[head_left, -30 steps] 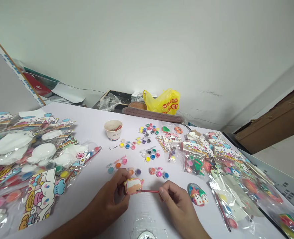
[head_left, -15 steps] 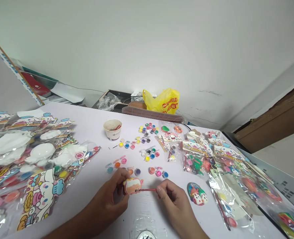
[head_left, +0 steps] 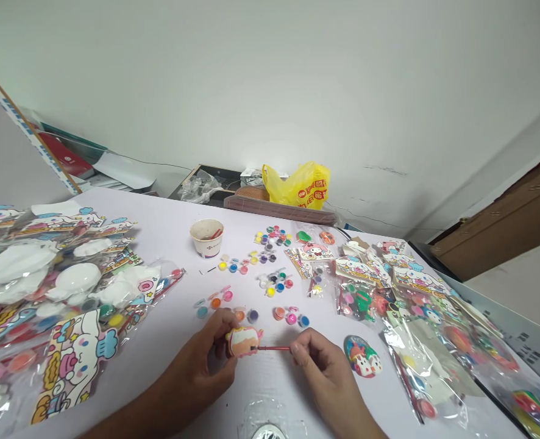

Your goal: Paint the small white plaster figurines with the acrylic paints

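Observation:
Between the thumb and fingers of my left hand (head_left: 210,353) is a small painted figure (head_left: 243,341), white and peach with a pink and yellow edge. My right hand (head_left: 320,366) pinches the red handle of a thin paintbrush (head_left: 272,348). The dark brush tip meets the right part of the figure's face. Just behind the figure stand open paint pots, with orange and purple ones (head_left: 252,316) near my left fingers. A strip of peach, pink and blue pots (head_left: 292,318) sits behind the brush.
A paper cup (head_left: 206,238) holding a red stick stands behind. More paint pots (head_left: 277,283) are mid-table. Packaged craft kits lie left (head_left: 73,360) and right (head_left: 434,366). A painted round piece (head_left: 362,356) lies right of my right hand. A yellow bag (head_left: 297,186) is by the wall.
My right hand and the paintbrush have shifted slightly to the right, so the tip is nearer the figure's right edge. My left hand and the figure have stayed put.

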A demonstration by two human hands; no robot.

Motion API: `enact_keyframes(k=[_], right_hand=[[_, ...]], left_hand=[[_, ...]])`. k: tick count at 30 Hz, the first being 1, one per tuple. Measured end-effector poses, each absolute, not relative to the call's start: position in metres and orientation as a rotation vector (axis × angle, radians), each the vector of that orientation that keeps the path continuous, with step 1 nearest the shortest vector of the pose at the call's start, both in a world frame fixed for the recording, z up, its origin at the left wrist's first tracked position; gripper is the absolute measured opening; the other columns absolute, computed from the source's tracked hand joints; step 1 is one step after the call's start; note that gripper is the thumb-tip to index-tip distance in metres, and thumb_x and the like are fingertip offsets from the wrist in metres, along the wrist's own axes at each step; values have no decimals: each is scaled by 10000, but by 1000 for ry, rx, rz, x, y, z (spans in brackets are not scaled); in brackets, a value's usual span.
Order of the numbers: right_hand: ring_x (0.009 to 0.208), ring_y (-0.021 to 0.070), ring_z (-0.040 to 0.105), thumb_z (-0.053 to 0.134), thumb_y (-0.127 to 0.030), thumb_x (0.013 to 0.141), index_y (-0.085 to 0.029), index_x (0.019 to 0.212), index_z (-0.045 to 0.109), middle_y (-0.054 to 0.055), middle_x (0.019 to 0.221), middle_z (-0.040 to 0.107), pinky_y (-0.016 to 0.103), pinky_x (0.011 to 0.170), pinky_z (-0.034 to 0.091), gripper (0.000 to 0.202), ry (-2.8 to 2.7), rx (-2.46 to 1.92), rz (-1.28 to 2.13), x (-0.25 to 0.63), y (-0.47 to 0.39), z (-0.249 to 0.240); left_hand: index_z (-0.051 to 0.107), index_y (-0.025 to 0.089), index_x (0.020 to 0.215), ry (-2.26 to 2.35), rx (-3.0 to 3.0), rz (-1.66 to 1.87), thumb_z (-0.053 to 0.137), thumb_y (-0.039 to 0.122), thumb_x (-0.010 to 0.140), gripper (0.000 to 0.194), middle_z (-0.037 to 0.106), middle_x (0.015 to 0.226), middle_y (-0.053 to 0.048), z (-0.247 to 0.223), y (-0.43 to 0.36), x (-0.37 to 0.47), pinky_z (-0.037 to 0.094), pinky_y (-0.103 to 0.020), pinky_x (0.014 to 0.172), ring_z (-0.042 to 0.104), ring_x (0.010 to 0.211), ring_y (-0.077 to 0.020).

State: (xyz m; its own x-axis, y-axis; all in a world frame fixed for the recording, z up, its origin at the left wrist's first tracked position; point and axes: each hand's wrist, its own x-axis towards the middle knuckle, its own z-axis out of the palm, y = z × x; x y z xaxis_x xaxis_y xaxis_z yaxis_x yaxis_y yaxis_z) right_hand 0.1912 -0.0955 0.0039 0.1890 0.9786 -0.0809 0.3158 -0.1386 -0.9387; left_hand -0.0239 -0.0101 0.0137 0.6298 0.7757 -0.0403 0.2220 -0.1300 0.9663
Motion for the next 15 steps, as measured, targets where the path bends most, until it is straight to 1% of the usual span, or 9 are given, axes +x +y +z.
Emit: enact_keyframes(k=[3, 8, 15], right_hand=[[625, 135, 323, 473, -566, 923, -184, 709, 453, -35, 657, 352, 255, 580, 275, 438, -1263, -1603, 1003, 193, -96, 4], [621, 137, 335, 473, -539, 927, -184, 705, 457, -32, 651, 363, 258, 576, 276, 419, -1285, -1607, 984, 199, -95, 6], [612, 141, 348, 483, -484, 914, -187, 692, 459, -24, 645, 384, 258, 566, 275, 372, -1363, -1654, 959, 207, -93, 14]], left_hand=[[470, 226, 961, 806, 1692, 554, 503, 232, 871, 96, 423, 812, 16, 12, -8, -25, 388, -258, 703, 415, 747, -156], [460, 229, 957, 803, 1685, 550, 497, 226, 873, 92, 410, 811, 19, 12, -7, -25, 386, -244, 687, 397, 730, -150], [445, 251, 1017, 803, 1687, 547, 500, 201, 851, 182, 441, 846, 20, 11, -7, -27, 405, -247, 722, 422, 761, -155]])
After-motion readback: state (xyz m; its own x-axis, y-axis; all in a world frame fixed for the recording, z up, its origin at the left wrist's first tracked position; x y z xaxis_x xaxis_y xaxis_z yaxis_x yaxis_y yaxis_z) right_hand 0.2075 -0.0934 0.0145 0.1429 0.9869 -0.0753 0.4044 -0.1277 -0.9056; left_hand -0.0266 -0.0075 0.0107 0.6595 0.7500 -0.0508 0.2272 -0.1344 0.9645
